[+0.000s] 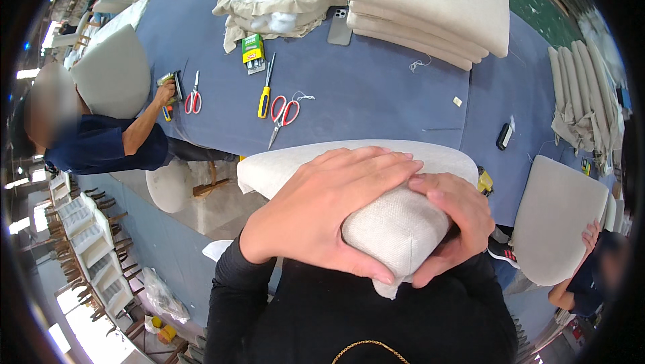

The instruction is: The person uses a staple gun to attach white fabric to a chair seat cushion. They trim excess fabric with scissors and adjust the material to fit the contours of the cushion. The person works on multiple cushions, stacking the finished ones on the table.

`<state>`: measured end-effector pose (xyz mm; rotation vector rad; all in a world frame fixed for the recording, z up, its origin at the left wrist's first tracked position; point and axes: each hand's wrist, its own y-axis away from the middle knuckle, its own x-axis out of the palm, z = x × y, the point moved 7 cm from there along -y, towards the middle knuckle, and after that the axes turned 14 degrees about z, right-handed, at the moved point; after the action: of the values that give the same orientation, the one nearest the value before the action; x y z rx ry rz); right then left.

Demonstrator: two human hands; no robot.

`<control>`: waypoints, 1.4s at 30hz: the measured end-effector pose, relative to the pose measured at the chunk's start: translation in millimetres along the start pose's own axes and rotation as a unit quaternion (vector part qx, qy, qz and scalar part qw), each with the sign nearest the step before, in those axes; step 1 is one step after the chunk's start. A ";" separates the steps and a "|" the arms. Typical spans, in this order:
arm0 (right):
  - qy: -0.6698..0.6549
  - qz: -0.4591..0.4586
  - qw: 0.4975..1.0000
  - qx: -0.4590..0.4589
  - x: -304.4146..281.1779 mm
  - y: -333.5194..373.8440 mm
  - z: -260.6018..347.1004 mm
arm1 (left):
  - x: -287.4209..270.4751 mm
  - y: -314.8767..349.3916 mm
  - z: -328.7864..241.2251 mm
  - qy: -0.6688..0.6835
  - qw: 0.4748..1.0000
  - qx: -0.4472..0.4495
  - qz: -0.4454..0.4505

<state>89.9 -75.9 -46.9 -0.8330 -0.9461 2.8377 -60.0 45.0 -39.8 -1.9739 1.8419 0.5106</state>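
Note:
A beige fabric-covered chair panel (396, 229) is tipped up against my chest. Its rounded corner points toward me, and a loose flap of cloth hangs at the tip. My left hand (329, 206) wraps over the corner's left side, thumb pressed near the tip. From the right, my right hand (463, 219) clasps the same corner, its fingers curled and partly hidden. Beyond my hands, the panel's pale far part meets the table edge. A yellow tool (485, 181), partly covered, sits just right of my right hand.
On the blue-grey table (376, 105) lie red-handled scissors (283, 112), a yellow screwdriver (265, 98), a staple box (253, 53) and a phone (339, 26). Stacked beige panels (426, 1) stand at the back. One co-worker (101, 135) works at left; another holds a panel (557, 219) at right.

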 end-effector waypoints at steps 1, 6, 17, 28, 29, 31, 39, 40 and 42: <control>0.029 0.005 0.999 0.015 -4.4 1.8 -3.5 | 1.6 -0.2 6.4 0.013 1.000 -0.007 0.009; 0.181 -0.113 0.954 0.211 -43.0 38.0 -30.5 | 0.3 38.8 103.7 0.043 0.988 -0.149 0.016; -0.093 -0.398 0.872 0.269 -149.4 236.0 -138.2 | 58.1 129.5 241.9 0.198 0.964 -0.146 -0.102; 0.213 -0.580 0.744 0.255 -129.1 153.3 -58.8 | -37.8 67.5 71.0 0.071 0.971 -0.056 -0.220; 0.212 -0.526 0.785 0.250 -121.5 139.6 -60.1 | -35.6 55.9 65.4 0.053 0.975 -0.061 -0.205; 0.221 -0.405 0.850 0.255 -90.7 108.3 -50.0 | -21.7 28.7 44.1 -0.024 0.980 -0.116 -0.162; 0.151 -0.297 0.915 0.226 -59.4 54.1 -56.5 | 12.4 -34.1 6.3 0.049 0.994 0.090 -0.036; 0.163 -0.306 0.909 0.233 -63.1 63.5 -57.6 | 14.5 -47.6 5.0 0.055 0.992 0.113 -0.018; 0.166 -0.325 0.902 0.232 -66.0 71.5 -57.8 | 17.7 -67.5 -2.4 0.083 0.982 0.169 0.029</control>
<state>184.7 -115.5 -94.6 -0.7271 -0.3680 2.1099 8.6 32.6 -44.4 -1.7810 1.9395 0.0397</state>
